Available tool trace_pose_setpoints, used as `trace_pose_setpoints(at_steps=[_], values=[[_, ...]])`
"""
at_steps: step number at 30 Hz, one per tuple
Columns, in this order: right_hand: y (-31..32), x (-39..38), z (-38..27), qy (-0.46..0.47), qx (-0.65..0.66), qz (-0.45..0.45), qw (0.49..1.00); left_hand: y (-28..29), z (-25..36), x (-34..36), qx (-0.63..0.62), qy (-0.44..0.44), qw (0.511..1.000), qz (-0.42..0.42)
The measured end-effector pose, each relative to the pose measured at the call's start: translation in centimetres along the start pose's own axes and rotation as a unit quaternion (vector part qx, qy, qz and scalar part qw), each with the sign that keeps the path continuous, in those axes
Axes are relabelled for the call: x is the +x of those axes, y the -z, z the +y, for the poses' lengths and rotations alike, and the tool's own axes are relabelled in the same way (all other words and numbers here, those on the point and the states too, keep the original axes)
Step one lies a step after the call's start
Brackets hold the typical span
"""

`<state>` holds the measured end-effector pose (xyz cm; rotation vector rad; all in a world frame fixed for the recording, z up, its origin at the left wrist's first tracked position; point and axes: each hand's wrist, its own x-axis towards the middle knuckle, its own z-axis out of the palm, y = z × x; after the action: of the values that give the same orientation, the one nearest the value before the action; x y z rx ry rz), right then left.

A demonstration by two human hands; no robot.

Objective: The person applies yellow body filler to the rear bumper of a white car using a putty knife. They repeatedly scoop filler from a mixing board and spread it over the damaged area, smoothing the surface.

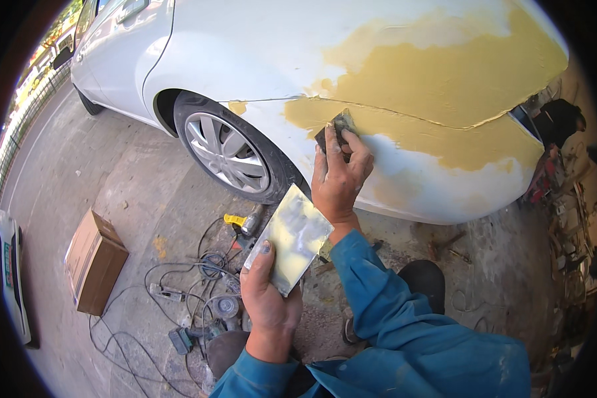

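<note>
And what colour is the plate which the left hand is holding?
The plate is grey-white with pale yellow smears, best seen in the head view.

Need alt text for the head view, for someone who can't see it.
A person's right hand holds a dark spreader against yellowish filler on a white car; the left hand holds a smeared board. Tangled cords and a cardboard box lie on the ground.

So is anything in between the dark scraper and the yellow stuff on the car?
Nothing that I can see: the right hand holds the dark scraper right up at the yellow patch. The left hand and its smeared plate are lower, off to the left.
</note>
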<state>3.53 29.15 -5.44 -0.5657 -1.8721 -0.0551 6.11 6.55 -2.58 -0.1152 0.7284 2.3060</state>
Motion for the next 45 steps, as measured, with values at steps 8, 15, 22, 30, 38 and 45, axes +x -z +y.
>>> trace_pose_setpoints(at_steps=[8, 15, 22, 30, 38, 45], values=[[0.7, -1.3, -0.2, 0.044, 0.028, -0.042, 0.998, 0.0, 0.1, 0.4, 0.002, -0.006, 1.000, -0.007], [3.3, -0.9, 0.6, 0.021, 0.022, 0.015, 0.999, 0.3, 0.3, 0.7, 0.001, -0.010, 1.000, 0.000], [0.4, -1.3, -0.7, 0.000, 0.006, 0.006, 1.000, 0.3, 0.4, 0.9, 0.004, -0.010, 1.000, 0.010], [-1.4, -3.4, -1.6, 0.030, -0.027, -0.045, 0.998, 0.4, 0.4, 0.8, 0.003, -0.028, 0.999, 0.017], [5.3, -1.7, -1.7, -0.094, 0.238, -0.111, 0.960, -0.4, -0.2, 0.0, 0.012, -0.044, 0.999, 0.007], [15.2, 2.4, -0.9, -0.375, 0.608, -0.142, 0.685, -1.2, -2.2, -0.8, 0.033, -0.059, 0.998, -0.013]])
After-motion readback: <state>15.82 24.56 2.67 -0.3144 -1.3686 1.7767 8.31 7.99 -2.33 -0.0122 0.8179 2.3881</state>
